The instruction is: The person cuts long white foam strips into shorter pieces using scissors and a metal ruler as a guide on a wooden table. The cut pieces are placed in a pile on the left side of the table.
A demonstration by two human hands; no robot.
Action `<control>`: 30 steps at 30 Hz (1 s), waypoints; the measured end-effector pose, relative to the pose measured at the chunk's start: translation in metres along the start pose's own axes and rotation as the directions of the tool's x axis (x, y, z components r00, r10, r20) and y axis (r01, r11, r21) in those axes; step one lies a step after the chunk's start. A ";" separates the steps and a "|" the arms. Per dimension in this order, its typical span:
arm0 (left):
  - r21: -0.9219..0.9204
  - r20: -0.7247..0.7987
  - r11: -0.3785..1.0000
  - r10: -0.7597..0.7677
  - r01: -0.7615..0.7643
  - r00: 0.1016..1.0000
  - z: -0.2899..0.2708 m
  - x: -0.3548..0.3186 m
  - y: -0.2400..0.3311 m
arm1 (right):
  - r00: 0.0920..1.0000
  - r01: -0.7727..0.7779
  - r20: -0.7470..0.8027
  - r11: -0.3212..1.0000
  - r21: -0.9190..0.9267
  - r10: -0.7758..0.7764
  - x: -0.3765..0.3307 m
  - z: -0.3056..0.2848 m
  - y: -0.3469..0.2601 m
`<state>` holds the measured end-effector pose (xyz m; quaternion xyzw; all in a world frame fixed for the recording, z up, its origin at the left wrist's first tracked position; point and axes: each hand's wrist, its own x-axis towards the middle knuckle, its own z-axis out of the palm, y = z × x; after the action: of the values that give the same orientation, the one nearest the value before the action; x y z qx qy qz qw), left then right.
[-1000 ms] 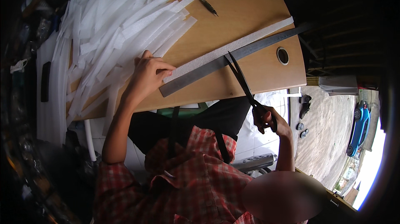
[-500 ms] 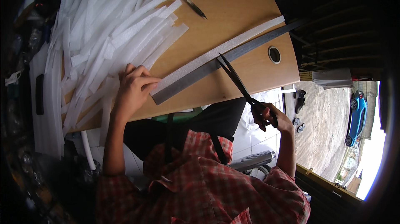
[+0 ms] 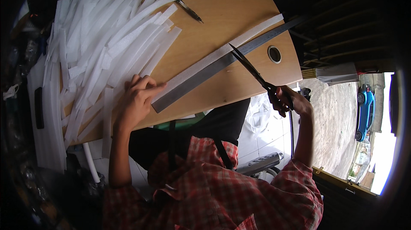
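Two hands: I am working at the wooden tabletop (image 3: 239, 11), one pinning, one cutting.
Left hand (image 3: 136, 101): I am pressing it flat, fingers spread, on the near end of the white foam strip (image 3: 222, 54), so the strip is not sliding.
Right hand (image 3: 287, 100): my fingers are clenched through the handles of the black scissors (image 3: 252, 69), blades parted, tips touching the strip's edge.
Steel ruler (image 3: 214, 69): it is lying just beside the strip, giving a straight line along it.
Strip pile (image 3: 98, 46): cut foam strips are heaped on the left, well apart from the blades.
Pen (image 3: 189, 10): it is lying near the far edge.
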<state>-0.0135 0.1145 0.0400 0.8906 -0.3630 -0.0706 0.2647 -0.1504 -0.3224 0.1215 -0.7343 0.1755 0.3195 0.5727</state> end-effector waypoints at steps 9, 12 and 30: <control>-0.004 0.006 1.000 -0.005 0.005 1.000 0.001 -0.002 0.000 | 0.987 0.075 0.140 0.997 0.004 -0.075 0.013 0.039 0.009; -0.004 -0.002 1.000 0.002 -0.002 1.000 0.000 -0.002 0.001 | 0.988 0.091 0.124 0.996 0.004 -0.091 0.013 0.052 0.013; -0.001 -0.033 1.000 0.005 -0.005 0.999 0.003 -0.004 0.002 | 0.992 0.127 -0.025 0.992 0.023 -0.127 0.024 0.068 0.025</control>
<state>-0.0184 0.1149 0.0379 0.8906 -0.3607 -0.0556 0.2713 -0.1667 -0.2617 0.0778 -0.7407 0.1390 0.2714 0.5986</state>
